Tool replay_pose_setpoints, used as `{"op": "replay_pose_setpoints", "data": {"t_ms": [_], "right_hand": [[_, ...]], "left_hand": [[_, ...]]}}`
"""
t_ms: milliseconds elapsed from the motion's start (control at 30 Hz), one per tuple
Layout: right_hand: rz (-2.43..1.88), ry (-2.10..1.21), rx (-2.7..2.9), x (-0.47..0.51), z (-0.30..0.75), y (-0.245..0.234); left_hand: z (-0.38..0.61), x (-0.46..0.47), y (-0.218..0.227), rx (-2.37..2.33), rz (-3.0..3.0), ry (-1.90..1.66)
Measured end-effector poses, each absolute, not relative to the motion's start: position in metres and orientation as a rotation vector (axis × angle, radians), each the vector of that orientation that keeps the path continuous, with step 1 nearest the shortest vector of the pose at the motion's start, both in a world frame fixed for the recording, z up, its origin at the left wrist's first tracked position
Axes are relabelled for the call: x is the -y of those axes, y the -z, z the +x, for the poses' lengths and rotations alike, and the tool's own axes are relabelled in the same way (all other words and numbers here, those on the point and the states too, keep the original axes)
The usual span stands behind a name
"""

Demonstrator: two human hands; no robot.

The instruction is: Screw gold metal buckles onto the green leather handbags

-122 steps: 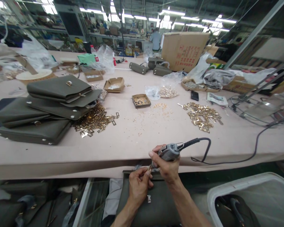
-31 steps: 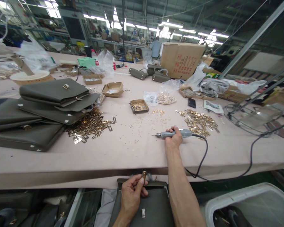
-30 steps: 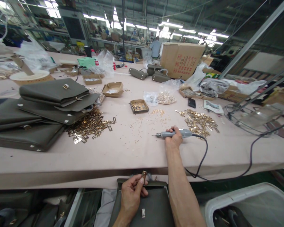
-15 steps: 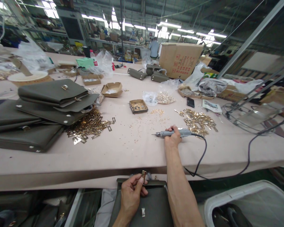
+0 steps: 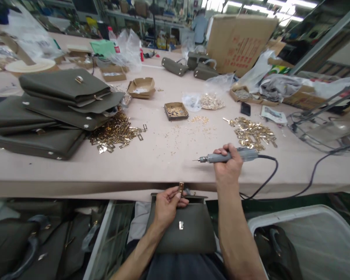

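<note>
My left hand (image 5: pixel 167 206) pinches a small gold metal plate (image 5: pixel 181 188) above the top edge of a dark olive handbag (image 5: pixel 192 237) that rests on my lap. A shiny clasp piece (image 5: pixel 181 225) sits on the bag's front. My right hand (image 5: pixel 229 163) is wrapped round a grey electric screwdriver (image 5: pixel 247 154), its thin bit pointing left over the table. Behind it lies a heap of gold plates (image 5: pixel 253 132). A small dark box of screws (image 5: pixel 176 112) stands further back, with loose screws (image 5: pixel 200 119) scattered near it.
Olive bags (image 5: pixel 61 93) are stacked at the left beside a pile of gold frames (image 5: pixel 116 132). A large carton (image 5: pixel 242 44) stands at the back. The screwdriver's cord (image 5: pixel 275 171) trails right. White bins (image 5: pixel 309 214) with bags flank my lap. A person (image 5: pixel 200 27) is far off.
My view has tilted down and shifted. My right hand, with the screwdriver, has come nearer the table's front edge. My left hand still holds the gold plate at the bag's top.
</note>
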State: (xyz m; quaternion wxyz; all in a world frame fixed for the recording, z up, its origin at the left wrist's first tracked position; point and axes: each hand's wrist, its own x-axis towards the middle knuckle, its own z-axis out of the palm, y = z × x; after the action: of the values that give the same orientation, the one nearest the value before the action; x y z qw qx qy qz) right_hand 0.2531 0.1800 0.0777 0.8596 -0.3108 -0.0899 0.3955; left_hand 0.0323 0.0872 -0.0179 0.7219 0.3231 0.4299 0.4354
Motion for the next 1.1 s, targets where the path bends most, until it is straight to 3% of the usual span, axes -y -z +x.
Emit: {"op": "replay_pose_setpoints", "data": {"t_ms": [300, 1100], "right_hand": [[-0.844, -0.833, 0.501, -0.098, 0.184, -0.093], [-0.931, -0.719, 0.829, -0.088, 0.148, -0.073]], "left_hand": [[0.038, -0.087, 0.006, -1.030, 0.627, -0.921], [0.042, -0.086, -0.008, -1.117, 0.610, -0.920]]}}
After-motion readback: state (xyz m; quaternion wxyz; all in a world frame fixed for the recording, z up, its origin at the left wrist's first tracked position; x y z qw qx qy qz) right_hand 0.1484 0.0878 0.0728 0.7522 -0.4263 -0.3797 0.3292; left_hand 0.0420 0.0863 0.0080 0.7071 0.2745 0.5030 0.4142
